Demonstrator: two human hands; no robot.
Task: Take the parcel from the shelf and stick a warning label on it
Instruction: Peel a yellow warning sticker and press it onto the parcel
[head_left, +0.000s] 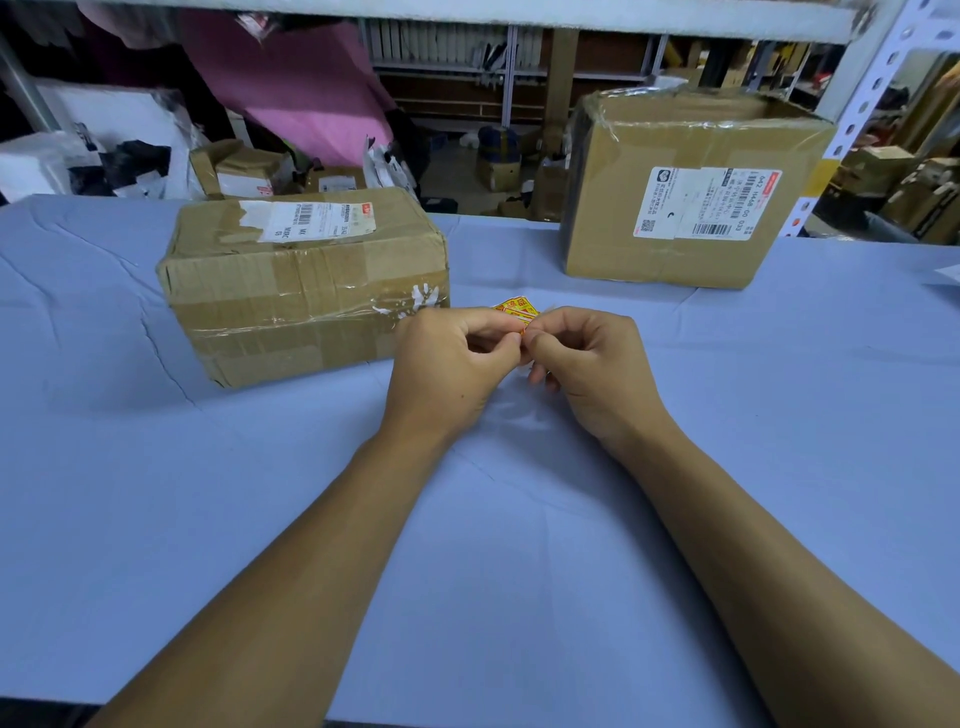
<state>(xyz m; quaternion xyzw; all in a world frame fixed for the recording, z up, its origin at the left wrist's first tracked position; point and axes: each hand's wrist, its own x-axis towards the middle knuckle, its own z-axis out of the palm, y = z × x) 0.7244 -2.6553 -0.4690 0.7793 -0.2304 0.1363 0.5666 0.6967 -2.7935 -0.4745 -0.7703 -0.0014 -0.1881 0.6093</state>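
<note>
A small yellow and red warning label (516, 310) is pinched between the fingertips of my left hand (451, 364) and my right hand (592, 361), just above the blue table (467, 545). Most of the label is hidden behind my fingers. A taped brown cardboard parcel (304, 283) with a white shipping label on top lies on the table right beside my left hand. A second, taller cardboard parcel (691, 189) with a shipping label on its front stands at the back right, apart from both hands.
A grey metal shelf post (862, 104) rises at the right behind the taller parcel. Beyond the table's far edge lie more boxes, white bags and a pink bag (291, 98). A white scrap (948, 273) lies at the table's right edge.
</note>
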